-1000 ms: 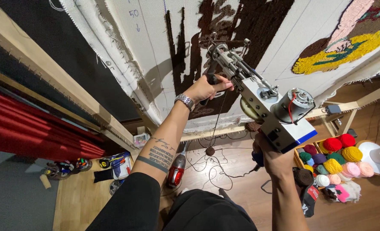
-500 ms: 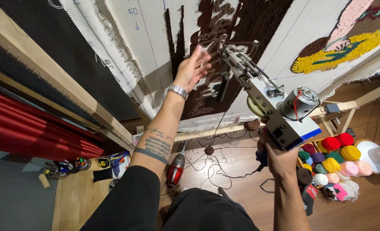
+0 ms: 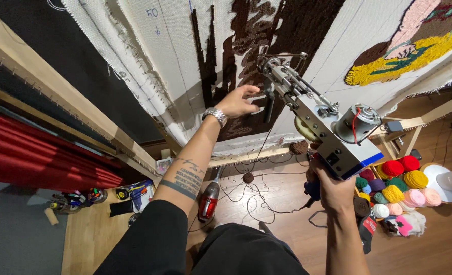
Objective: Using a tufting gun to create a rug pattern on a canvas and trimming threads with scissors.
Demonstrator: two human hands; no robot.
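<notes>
Tufting gun (image 3: 320, 127) held up against stretched cloth (image 3: 185, 56), nose at dark brown pile patch (image 3: 259, 30); right hand (image 3: 332, 186) below gun, fingers wrapped tight round rear grip; left hand (image 3: 237, 102) left of gun, fingers spread loose, tips brushing cloth, clear of front handle (image 3: 269, 108); gun looks heavy, rigid metal, motor-weighted at rear, likely wants both handles; needle end sharp, exposed gear; yarn (image 3: 266, 147) hanging below gun thin, soft, snag-prone.

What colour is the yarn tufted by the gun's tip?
Dark brown yarn, clearest in the head view.
</notes>
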